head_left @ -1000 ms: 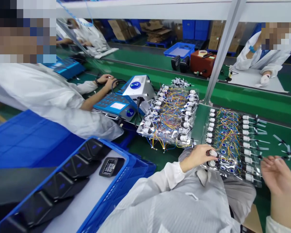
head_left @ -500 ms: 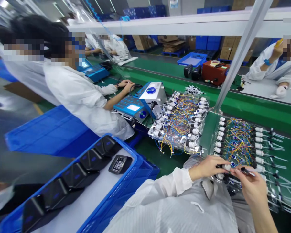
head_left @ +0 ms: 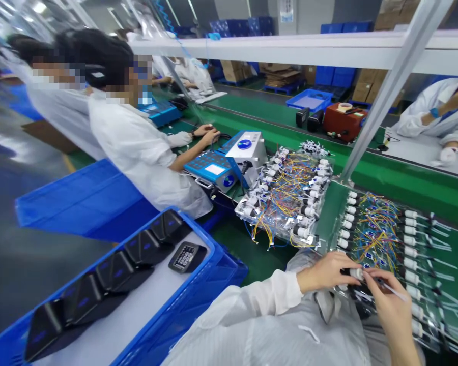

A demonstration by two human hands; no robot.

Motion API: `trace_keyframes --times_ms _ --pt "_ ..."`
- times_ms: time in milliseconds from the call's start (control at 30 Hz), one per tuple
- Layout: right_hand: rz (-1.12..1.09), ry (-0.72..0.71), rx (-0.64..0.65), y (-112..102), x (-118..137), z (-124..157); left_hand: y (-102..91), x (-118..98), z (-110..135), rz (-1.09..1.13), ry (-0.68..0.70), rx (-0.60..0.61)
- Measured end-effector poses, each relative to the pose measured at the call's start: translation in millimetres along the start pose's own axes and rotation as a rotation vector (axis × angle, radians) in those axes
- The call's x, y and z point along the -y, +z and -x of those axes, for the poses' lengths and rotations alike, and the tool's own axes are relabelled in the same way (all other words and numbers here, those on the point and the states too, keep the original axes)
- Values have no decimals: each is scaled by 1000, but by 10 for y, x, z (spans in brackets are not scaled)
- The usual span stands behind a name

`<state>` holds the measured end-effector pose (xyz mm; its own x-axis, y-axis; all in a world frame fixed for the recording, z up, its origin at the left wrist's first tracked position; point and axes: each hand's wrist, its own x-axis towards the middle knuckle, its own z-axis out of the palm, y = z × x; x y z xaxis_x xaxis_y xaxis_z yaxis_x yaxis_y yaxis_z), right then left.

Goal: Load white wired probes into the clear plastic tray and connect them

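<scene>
My left hand (head_left: 328,272) grips a white cylindrical component (head_left: 356,274) at the near edge of a clear plastic tray (head_left: 381,239) of wired modules. My right hand (head_left: 385,300) pinches a thin white rod (head_left: 395,291) and meets that component's end. The point of contact is partly hidden by my fingers. Rows of similar white cylinders line the tray's edges, with tangled multicoloured wires between them. A second wired tray (head_left: 284,198) lies to the left on the green bench (head_left: 263,259).
A blue crate (head_left: 198,254) of black devices stands at my left. Beyond the trays, a co-worker's hands (head_left: 209,133) rest by a blue-and-white tester (head_left: 244,150). A metal upright (head_left: 393,91) rises behind the tray, and a red box (head_left: 343,122) sits farther back.
My right hand has moved from the tray's right side to my left hand and now pinches the thin rod. The view has turned, shifting the scene down and right.
</scene>
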<state>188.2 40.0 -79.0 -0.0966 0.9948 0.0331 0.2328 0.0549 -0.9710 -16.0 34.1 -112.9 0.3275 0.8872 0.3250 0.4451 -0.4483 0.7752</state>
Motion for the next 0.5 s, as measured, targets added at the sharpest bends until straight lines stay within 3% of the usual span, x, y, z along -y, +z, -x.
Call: trace_keyframes --times_ms 133,300,500 --pt "-21 34 51 19 -1 36 -31 -64 67 69 15 -83" --pt "-108 54 -27 109 66 84 -56 -121 124 168 -8 -219" --pt "-331 151 -53 245 70 154 -45 -122 160 204 -21 -218"
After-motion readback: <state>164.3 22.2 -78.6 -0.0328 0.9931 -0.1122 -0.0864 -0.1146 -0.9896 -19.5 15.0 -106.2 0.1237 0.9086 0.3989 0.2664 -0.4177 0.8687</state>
